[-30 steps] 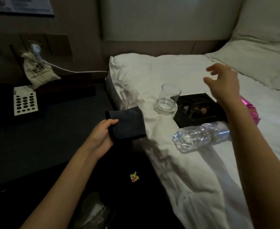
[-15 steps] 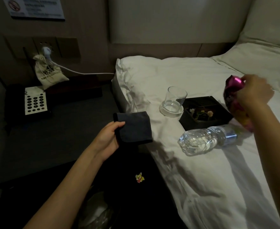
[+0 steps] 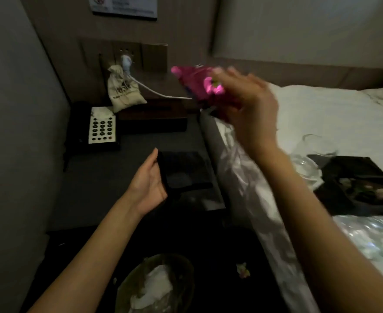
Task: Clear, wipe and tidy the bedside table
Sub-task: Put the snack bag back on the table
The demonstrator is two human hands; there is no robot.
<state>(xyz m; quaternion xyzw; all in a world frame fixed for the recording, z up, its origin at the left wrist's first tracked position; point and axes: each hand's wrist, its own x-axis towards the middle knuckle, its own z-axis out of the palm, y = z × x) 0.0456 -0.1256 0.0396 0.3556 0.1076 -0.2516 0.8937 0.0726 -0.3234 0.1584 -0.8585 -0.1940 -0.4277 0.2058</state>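
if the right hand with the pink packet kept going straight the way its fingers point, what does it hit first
Probably the cloth pouch hanging by the wall socket. The right hand holds the pink packet pointing up-left toward them; depth is unclear and the hand is blurred.

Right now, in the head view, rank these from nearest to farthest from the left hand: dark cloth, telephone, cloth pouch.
From the left hand:
1. Dark cloth, held in it, over the table.
2. Telephone, back left.
3. Cloth pouch, against the wall.

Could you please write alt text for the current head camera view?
A person's right hand holds a shiny pink packet above a dark bedside table, while the left hand holds a dark cloth. A white bed lies to the right.
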